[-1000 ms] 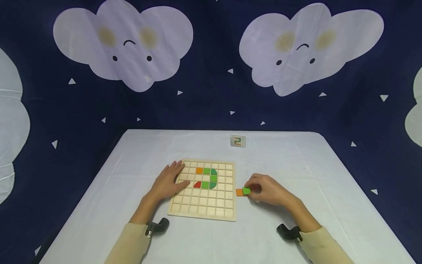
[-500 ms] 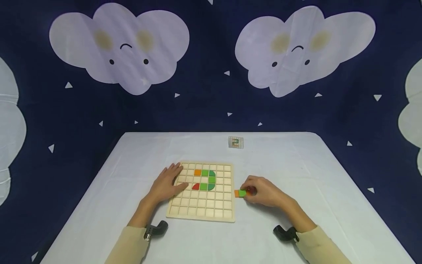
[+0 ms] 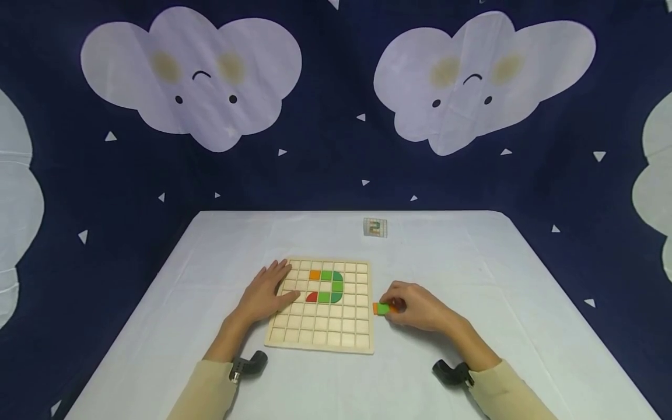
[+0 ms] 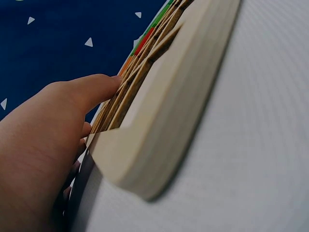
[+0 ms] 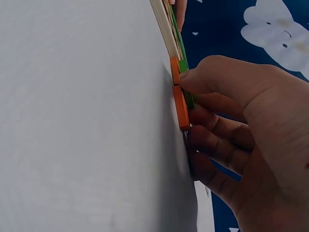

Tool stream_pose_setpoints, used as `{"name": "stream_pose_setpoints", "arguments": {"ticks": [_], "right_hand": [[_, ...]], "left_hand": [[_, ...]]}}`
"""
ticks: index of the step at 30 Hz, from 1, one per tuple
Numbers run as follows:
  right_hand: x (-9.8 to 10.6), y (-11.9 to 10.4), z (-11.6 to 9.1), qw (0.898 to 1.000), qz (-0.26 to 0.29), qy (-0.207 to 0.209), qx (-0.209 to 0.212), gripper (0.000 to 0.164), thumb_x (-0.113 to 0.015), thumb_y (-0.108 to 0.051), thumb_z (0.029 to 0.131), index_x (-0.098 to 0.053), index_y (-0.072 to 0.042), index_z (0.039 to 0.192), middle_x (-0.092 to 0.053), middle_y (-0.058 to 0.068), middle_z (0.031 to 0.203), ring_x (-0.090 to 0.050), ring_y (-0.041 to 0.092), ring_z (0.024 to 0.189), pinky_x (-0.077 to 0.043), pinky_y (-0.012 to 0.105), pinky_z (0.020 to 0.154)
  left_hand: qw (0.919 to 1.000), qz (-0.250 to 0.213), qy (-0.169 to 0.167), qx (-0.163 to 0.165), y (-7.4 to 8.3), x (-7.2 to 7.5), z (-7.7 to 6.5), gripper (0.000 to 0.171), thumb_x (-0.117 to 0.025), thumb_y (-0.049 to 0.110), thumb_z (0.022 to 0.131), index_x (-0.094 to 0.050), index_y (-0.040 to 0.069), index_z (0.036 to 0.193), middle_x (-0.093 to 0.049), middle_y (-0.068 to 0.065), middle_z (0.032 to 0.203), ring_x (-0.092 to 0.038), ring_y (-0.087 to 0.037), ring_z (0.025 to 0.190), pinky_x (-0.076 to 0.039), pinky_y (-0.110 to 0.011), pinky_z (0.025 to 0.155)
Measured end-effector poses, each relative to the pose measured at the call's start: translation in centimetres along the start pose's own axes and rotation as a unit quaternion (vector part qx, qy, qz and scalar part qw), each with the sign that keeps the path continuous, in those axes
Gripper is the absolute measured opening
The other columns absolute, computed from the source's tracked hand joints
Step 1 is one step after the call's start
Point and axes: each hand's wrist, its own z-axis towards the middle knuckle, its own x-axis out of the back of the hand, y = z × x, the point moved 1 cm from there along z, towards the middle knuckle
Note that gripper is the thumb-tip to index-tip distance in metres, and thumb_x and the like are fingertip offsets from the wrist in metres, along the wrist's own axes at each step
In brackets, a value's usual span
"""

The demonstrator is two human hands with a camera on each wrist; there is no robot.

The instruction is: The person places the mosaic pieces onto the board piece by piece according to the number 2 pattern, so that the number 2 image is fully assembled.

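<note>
A wooden grid board [image 3: 328,338] lies on the white table. Set in its cells are an orange square tile [image 3: 314,275], several green tiles [image 3: 338,286] and a red quarter-round tile [image 3: 312,297]. My left hand [image 3: 261,297] rests on the board's left edge, fingers spread and thumb over the cells. Just right of the board, my right hand [image 3: 420,306] pinches a green square tile [image 3: 382,309] with thumb and fingers. In the right wrist view, two orange tiles [image 5: 180,108] lie end to end beneath it; the fingers partly hide them.
Behind the board stands a small card [image 3: 375,227] with a grid and a coloured figure on it. A dark blue cloth [image 3: 336,169] with white clouds hangs beyond the table's far edge. Black wrist camera mounts [image 3: 451,373] sit at both cuffs.
My right hand has shifted slightly left with the green tile, which now covers more of the orange tile by the board. The left hand stays on the board; the head view has tilted slightly.
</note>
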Motion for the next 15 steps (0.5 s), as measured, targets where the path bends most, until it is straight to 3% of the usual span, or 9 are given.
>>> {"name": "stream_pose_setpoints", "arguments": {"ticks": [15], "right_hand": [[0.13, -0.42, 0.20, 1.000, -0.002, -0.003, -0.007, 0.023, -0.078, -0.023, 0.078, -0.073, -0.025, 0.101, -0.058, -0.017, 0.088, -0.055, 0.005, 0.076, -0.050, 0.022, 0.066]], "left_hand": [[1.0000, -0.001, -0.005, 0.003, 0.14, 0.19, 0.17, 0.083, -0.056, 0.061, 0.087, -0.037, 0.009, 0.149, -0.028, -0.004, 0.155, -0.017, -0.023, 0.144, -0.010, -0.040, 0.118]]}}
